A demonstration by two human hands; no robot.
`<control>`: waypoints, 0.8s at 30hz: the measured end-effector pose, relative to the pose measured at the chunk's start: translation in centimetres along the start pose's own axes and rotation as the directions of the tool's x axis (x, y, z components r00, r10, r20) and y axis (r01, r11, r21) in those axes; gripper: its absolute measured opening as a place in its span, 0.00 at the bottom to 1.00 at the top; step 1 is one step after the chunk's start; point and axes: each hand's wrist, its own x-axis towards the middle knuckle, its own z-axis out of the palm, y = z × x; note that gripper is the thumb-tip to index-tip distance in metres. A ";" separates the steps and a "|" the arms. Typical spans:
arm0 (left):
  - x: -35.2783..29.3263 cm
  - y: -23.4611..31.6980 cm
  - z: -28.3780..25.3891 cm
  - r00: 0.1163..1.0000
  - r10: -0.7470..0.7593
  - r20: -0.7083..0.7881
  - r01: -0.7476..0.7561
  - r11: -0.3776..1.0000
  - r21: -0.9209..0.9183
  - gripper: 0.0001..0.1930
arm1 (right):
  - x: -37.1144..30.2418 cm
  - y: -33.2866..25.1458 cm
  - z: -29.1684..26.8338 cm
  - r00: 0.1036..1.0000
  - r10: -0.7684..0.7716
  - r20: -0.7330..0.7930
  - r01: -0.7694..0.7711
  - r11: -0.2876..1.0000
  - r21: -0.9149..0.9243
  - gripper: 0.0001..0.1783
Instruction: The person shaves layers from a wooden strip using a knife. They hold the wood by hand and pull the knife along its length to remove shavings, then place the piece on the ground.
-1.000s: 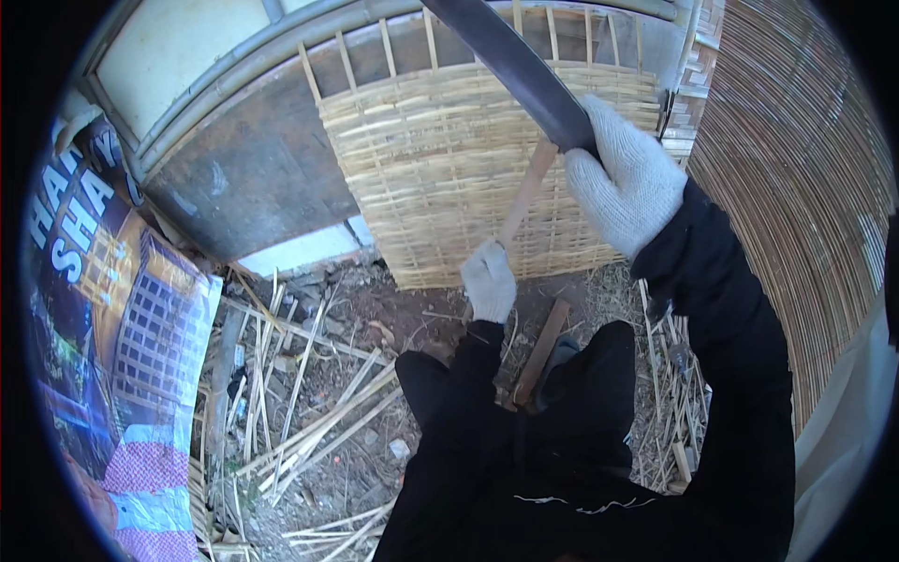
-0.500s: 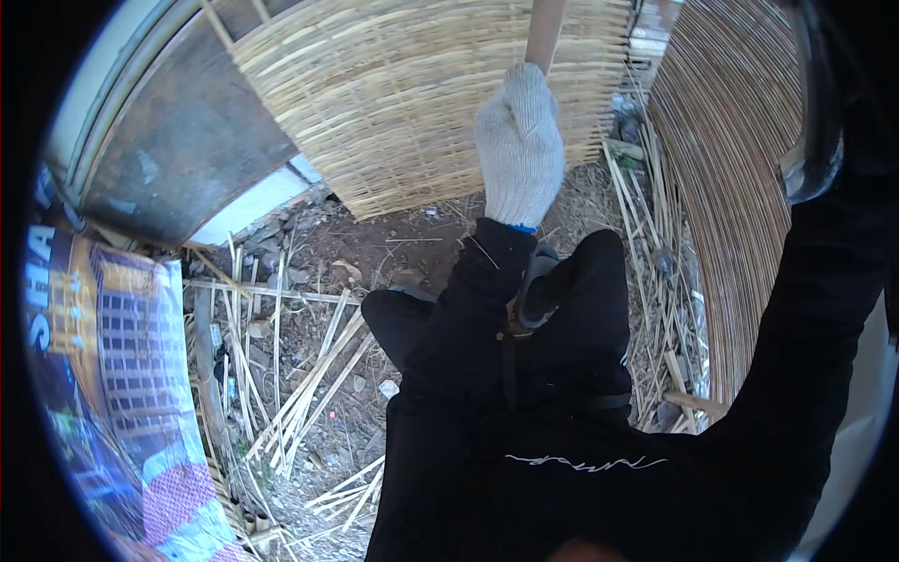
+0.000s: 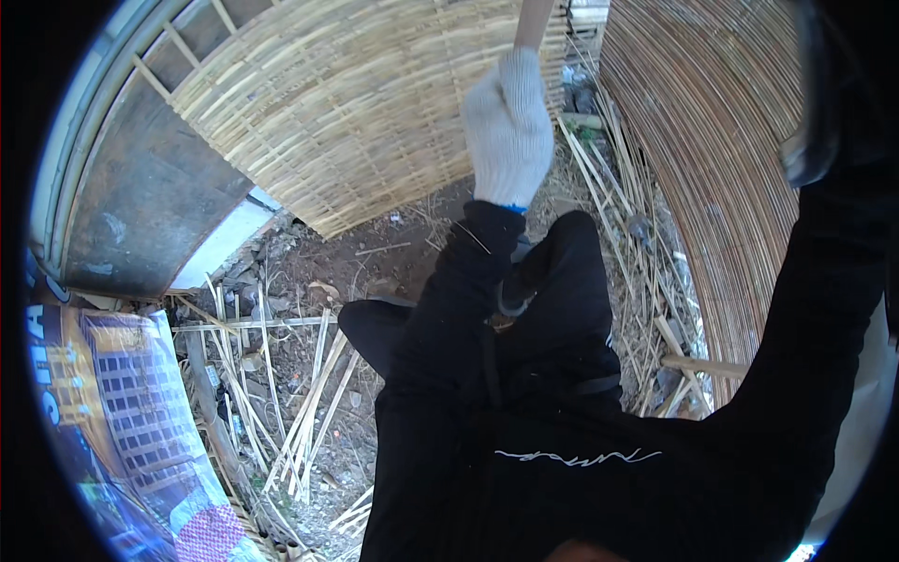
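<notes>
My left hand [image 3: 508, 131], in a pale knitted glove with a blue cuff edge, is closed around a flat brown wooden slat [image 3: 535, 21]. The slat runs up out of the fist past the top of the view. Behind the glove hangs or leans a woven bamboo panel [image 3: 346, 103]; whether the slat touches it I cannot tell. My right arm [image 3: 796, 300], in a black sleeve, is raised along the right side. Its hand is lost in the dark rim. A dark object with a greyish end [image 3: 801, 161] shows beside that sleeve, too unclear to name.
A curved screen of thin brown strips [image 3: 698, 159] stands at the right. Loose bamboo strips [image 3: 304, 421] litter the earth at the left, and more lie at the right. A printed banner [image 3: 140, 403] and a dark board [image 3: 150, 187] border the left side.
The whole view has turned a little, so the bamboo panel and the screen sit farther left. My left fist keeps its grip on the slat. My right arm stays raised.
</notes>
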 end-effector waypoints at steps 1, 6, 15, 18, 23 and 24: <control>0.4 1.2 0.0 0.999 -0.021 0.041 0.023 0.999 -0.028 0.23 | -0.4 0.0 0.4 0.995 0.077 -0.058 -0.078 0.997 -0.007 0.08; -1.6 -7.3 0.6 0.868 0.495 -0.047 -0.458 0.833 0.311 0.17 | -2.2 0.4 1.6 0.898 0.329 -0.293 -0.339 0.941 0.015 0.11; -5.4 -9.0 0.8 0.921 -0.241 0.306 0.318 0.919 -0.233 0.20 | -2.8 3.6 1.3 0.951 0.284 -0.119 -0.299 0.945 -0.131 0.15; -5.1 -8.7 0.9 0.931 -0.254 0.263 0.313 0.924 -0.218 0.18 | -3.2 2.7 1.2 0.930 0.366 -0.036 -0.363 0.929 0.075 0.19; -4.3 -4.7 1.2 0.938 -0.266 0.221 0.318 0.914 -0.253 0.15 | -2.2 0.4 -2.5 0.927 0.366 -0.078 -0.341 0.912 0.227 0.18; -4.1 -4.3 1.2 0.947 -0.221 0.234 0.278 0.927 -0.251 0.14 | -2.4 2.0 -3.7 0.817 0.569 0.091 -0.566 0.822 -0.061 0.15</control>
